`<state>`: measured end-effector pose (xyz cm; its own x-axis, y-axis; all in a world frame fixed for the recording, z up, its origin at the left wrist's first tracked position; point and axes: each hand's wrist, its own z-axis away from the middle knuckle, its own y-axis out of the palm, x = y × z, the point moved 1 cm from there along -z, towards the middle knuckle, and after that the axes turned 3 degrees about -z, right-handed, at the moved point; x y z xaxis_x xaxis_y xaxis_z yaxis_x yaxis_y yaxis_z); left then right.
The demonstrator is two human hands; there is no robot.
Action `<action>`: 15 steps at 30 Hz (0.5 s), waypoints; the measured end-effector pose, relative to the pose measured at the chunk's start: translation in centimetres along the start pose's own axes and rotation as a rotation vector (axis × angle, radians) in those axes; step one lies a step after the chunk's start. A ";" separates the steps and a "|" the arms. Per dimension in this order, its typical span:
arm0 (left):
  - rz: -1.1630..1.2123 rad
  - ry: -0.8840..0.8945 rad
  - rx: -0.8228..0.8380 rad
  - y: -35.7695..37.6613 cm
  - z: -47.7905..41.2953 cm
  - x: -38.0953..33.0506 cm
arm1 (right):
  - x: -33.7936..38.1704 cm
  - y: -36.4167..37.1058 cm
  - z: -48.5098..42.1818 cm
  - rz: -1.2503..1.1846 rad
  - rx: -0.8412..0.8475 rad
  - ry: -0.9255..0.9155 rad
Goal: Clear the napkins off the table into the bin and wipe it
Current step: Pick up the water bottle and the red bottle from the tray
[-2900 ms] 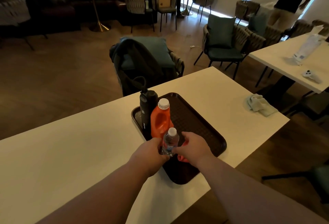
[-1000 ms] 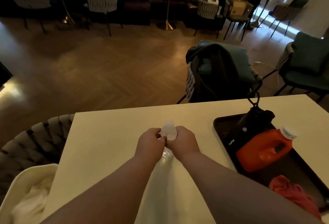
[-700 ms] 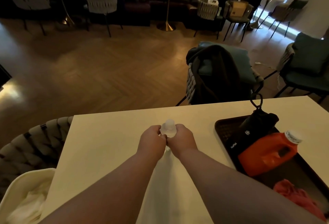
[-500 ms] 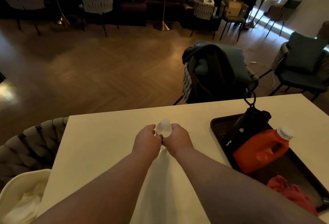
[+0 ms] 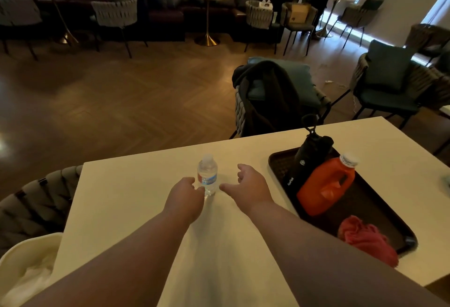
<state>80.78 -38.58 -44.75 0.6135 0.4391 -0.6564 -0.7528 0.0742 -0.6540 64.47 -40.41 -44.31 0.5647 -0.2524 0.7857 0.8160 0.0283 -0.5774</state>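
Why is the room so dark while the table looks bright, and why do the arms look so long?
Head view: the strongest light is daylight at the windows far right, leaving the lounge dim, while the pale table catches light. The wide-angle lens stretches the forearms toward the bottom edge. The water bottle is fairly sharp.

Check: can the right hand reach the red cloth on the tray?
Probably yes: the right hand is open and empty, and the red cloth lies uncovered at the near end of the tray, beside that forearm.
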 end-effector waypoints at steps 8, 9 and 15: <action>-0.148 0.084 0.308 6.5 3.8 -2.1 | -7.6 -7.5 4.1 -0.037 -0.079 0.149; -0.123 0.098 0.317 7.3 4.1 -2.8 | -8.2 -8.4 4.4 -0.031 -0.095 0.149; -0.044 0.229 0.383 12.4 6.4 -9.5 | -11.6 -13.9 5.8 -0.029 -0.175 0.210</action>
<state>64.14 -36.08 -44.21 0.6514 0.2217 -0.7256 -0.7324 0.4336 -0.5250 47.30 -32.29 -44.08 0.4881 -0.4463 0.7500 0.7876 -0.1451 -0.5989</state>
